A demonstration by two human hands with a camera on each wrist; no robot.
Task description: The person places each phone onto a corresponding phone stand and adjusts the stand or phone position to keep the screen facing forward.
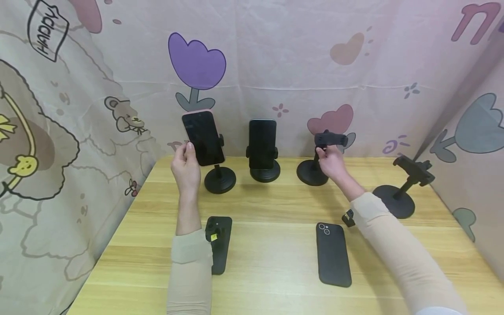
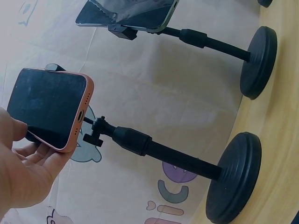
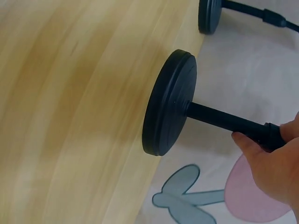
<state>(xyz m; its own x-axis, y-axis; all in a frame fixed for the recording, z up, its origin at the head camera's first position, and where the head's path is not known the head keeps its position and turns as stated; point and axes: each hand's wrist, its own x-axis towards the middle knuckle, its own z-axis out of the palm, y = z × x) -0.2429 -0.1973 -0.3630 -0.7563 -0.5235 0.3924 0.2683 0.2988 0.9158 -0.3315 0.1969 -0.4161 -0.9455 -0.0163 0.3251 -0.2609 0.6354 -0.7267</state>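
Observation:
My left hand [image 1: 187, 168] holds the left edge of a pink-edged phone [image 1: 203, 138], thumb on the front and fingers behind. That phone sits tilted in the clamp of a black phone stand [image 1: 220, 180] at the left. With my right hand [image 1: 333, 164] I grip the pole of another phone stand [image 1: 312, 173], just below its clamp, which holds no phone. In the right wrist view, the thumb and fingers wrap that stand's pole [image 3: 224, 119], and its round base rests on the table. Between the hands, a second phone [image 1: 262, 144] stands upright in its own stand.
A further phone stand [image 1: 395, 201] without a phone is at the right. Two dark phones lie face down: one [image 1: 223, 245] partly under my left sleeve, another [image 1: 334, 256] nearer the right. A small black object [image 1: 348, 218] lies beside my right sleeve. A printed cloth [image 1: 260, 52] hangs behind the table.

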